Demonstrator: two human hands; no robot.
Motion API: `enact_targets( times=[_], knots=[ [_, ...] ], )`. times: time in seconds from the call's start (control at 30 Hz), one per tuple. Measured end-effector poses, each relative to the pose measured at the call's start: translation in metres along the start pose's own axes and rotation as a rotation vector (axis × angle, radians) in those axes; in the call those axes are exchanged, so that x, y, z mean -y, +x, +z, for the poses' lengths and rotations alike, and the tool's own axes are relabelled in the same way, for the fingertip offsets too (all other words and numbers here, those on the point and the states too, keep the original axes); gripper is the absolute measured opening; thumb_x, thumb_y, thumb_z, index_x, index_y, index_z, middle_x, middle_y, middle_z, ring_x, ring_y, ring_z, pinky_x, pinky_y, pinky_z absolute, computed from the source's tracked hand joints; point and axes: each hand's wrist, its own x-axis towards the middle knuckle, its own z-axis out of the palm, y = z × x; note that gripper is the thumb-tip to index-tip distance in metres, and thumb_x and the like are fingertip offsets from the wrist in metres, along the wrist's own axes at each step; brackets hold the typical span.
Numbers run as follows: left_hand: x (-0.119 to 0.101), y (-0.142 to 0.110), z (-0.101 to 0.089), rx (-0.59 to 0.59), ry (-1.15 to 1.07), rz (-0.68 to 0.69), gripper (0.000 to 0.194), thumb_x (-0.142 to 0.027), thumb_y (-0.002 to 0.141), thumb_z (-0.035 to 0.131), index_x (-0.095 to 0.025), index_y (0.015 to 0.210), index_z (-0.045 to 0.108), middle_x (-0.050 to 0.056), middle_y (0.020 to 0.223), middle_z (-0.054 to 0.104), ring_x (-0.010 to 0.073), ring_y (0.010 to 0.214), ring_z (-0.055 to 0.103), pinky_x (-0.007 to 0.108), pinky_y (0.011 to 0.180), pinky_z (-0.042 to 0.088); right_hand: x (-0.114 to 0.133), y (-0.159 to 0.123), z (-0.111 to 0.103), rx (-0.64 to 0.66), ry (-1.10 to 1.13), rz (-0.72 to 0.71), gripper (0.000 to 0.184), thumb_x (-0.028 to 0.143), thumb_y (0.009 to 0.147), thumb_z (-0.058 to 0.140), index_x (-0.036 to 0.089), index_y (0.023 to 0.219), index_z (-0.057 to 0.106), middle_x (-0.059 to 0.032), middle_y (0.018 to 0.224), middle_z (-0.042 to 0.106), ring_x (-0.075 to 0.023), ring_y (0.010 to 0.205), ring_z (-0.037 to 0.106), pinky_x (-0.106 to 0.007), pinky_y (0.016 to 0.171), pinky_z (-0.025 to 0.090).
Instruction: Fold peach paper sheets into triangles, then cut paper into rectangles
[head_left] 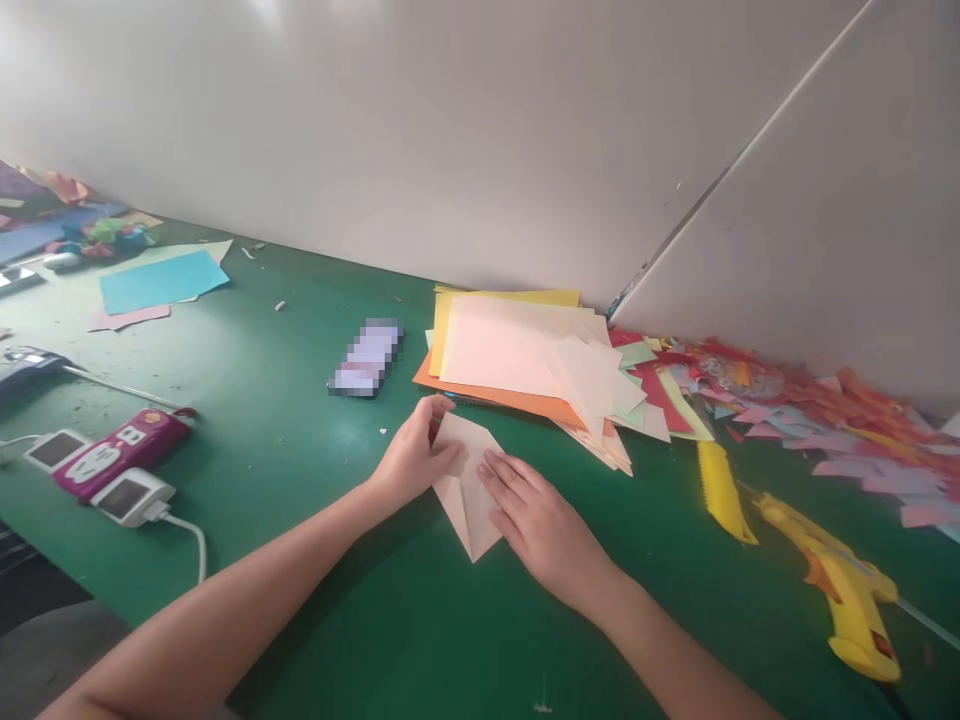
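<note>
Head camera view puts our two bare hands over a folded cream paper piece with a pointed lower end [466,495], which lies low over the green tabletop [262,420], in front of the paper stack. Our left hand [411,452] is partly closed, its thumb pressing on the paper's face and its fingers curled at the upper left edge. Our right hand [544,520] is nearly flat, fingers close together, laid over the paper's right side. A crease runs toward the lower point.

On our left, a purple power strip with a white cartoon-like design [124,450] has two white block-shaped chargers plugged along its sides, one on the far side [58,450] and one on the near side [135,497]. Each charger bears a grey label panel whose print we cannot read; the strip's markings are also too blurred to make out. A slim rectangular phone [367,360] is pixelated, so its screen tells us nothing.

Behind our hands, a stack of cream, yellow and orange paper sheets [517,345] sits near the pale wall [375,130]. To the right we see a yellow plastic cutter-like tool [724,490], a yellow glue gun with an orange trigger [832,575], and a heap of red, pink and lilac paper scraps [862,435].
</note>
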Motion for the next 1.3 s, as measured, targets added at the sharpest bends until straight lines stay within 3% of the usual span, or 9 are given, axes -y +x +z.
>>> enact_targets(
  times=[0.1,0.23,0.33,0.5,0.63,0.9,1.3],
  knots=[
    [-0.001,0.0,0.001,-0.07,-0.058,0.024,0.034,-0.015,0.076,0.057,-0.021,0.106,0.041,-0.002,0.083,0.053,0.0107,0.067,0.053,0.023,0.061,0.045,0.001,0.001,-0.005,0.0,0.048,0.032,0.044,0.029,0.095,0.036,0.02,0.137,0.04,-0.0046,0.145,0.038,-0.0229,0.132,0.036,-0.043,0.103,0.043],
    [-0.002,0.0,0.001,-0.078,0.039,0.198,0.017,-0.012,0.079,0.053,-0.02,0.094,0.048,-0.001,0.086,0.057,0.0112,0.074,0.054,0.024,0.068,0.047,0.003,0.001,-0.008,-0.027,0.146,0.111,0.036,0.027,0.092,0.042,0.021,0.128,0.043,-0.0073,0.139,0.046,-0.0224,0.127,0.041,-0.039,0.093,0.051],
    [-0.002,0.0,0.001,-0.063,0.078,0.321,0.013,-0.009,0.082,0.048,-0.019,0.09,0.052,0.002,0.088,0.058,0.0122,0.077,0.055,0.024,0.068,0.048,0.004,0.0,-0.008,-0.022,0.167,0.122,0.031,0.026,0.092,0.042,0.02,0.122,0.043,-0.0093,0.132,0.051,-0.023,0.127,0.038,-0.04,0.093,0.05],
    [-0.001,0.001,0.001,0.04,0.183,0.517,0.015,-0.009,0.085,0.047,-0.018,0.083,0.059,0.005,0.092,0.061,0.0157,0.085,0.055,0.03,0.077,0.048,0.003,0.001,-0.009,0.004,0.185,0.124,0.013,0.029,0.093,0.04,0.022,0.101,0.047,-0.0085,0.125,0.054,-0.0236,0.13,0.035,-0.041,0.095,0.047],
    [0.0,0.001,-0.003,0.166,0.226,0.615,0.016,-0.014,0.089,0.048,-0.017,0.082,0.061,0.005,0.094,0.066,0.0162,0.087,0.057,0.029,0.077,0.049,0.002,0.0,-0.011,-0.015,0.175,0.112,0.011,0.03,0.092,0.041,0.023,0.097,0.048,-0.0079,0.13,0.052,-0.0241,0.128,0.038,-0.042,0.093,0.048],
    [0.002,0.001,-0.004,0.279,0.213,0.722,0.021,-0.016,0.092,0.044,-0.018,0.09,0.065,0.005,0.097,0.069,0.0172,0.099,0.061,0.031,0.088,0.051,0.0,-0.001,-0.009,-0.021,0.191,0.106,0.013,0.032,0.093,0.041,0.023,0.098,0.048,-0.0084,0.138,0.045,-0.024,0.129,0.037,-0.043,0.094,0.047],
    [0.004,0.0,-0.006,0.324,0.197,0.717,0.018,-0.017,0.091,0.047,-0.017,0.093,0.065,0.005,0.101,0.07,0.0164,0.104,0.061,0.029,0.092,0.049,0.0,0.001,-0.012,-0.019,0.223,0.094,0.023,0.031,0.093,0.041,0.024,0.114,0.046,-0.0073,0.126,0.054,-0.023,0.127,0.04,-0.043,0.095,0.048]
  ],
)
